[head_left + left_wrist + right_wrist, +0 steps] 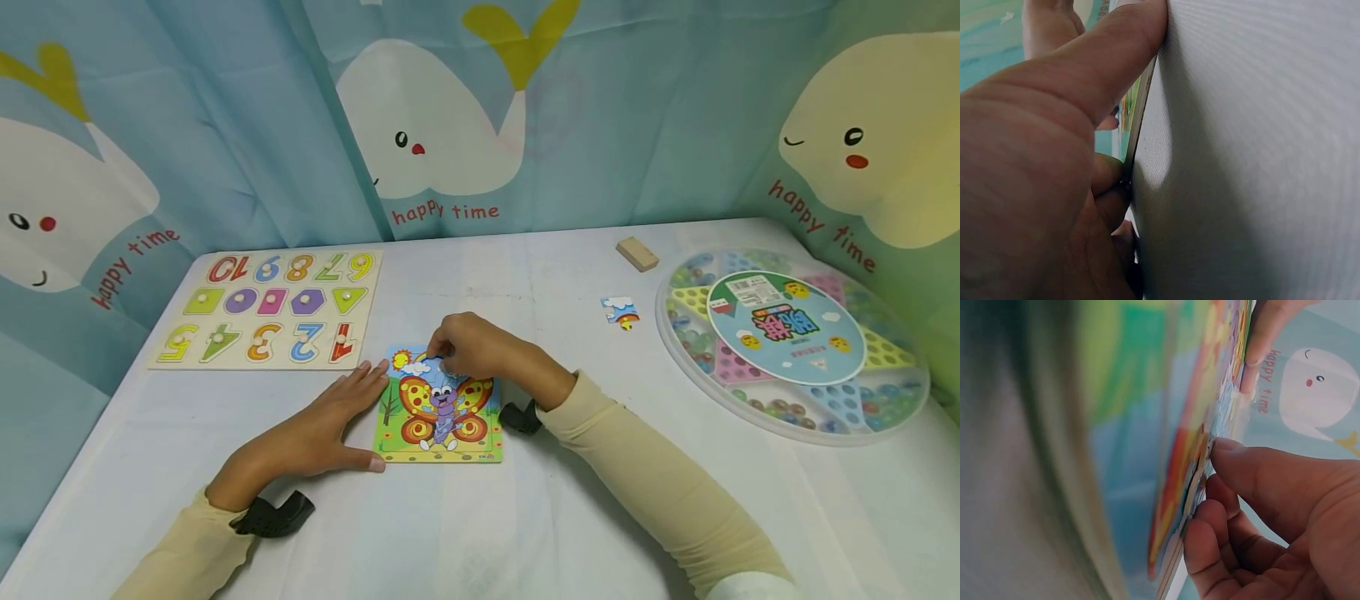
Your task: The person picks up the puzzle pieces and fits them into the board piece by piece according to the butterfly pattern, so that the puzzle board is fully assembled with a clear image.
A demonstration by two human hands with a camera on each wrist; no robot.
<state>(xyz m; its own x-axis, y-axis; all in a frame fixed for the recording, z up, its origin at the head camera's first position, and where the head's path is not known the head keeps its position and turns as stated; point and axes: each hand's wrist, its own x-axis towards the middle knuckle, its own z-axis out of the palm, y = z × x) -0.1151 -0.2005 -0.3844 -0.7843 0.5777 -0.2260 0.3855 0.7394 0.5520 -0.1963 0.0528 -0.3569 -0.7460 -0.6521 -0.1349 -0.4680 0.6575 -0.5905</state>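
Observation:
A butterfly jigsaw puzzle board lies flat on the table in the head view. Along its left edge rests my left hand, fingers extended at the upper corner and thumb at the lower one. My right hand is over the board's top part, fingers curled. In the right wrist view its thumb and fingertips pinch a puzzle piece at the board's surface; the hand partly hides that piece. The left wrist view shows the left thumb at the board's edge. A loose puzzle piece with sky and a rainbow lies to the right.
A number-and-shape peg board lies at the back left. A small wooden block sits near the back edge. To the right is a large round clear case of marbles. A whale-print curtain hangs behind the table.

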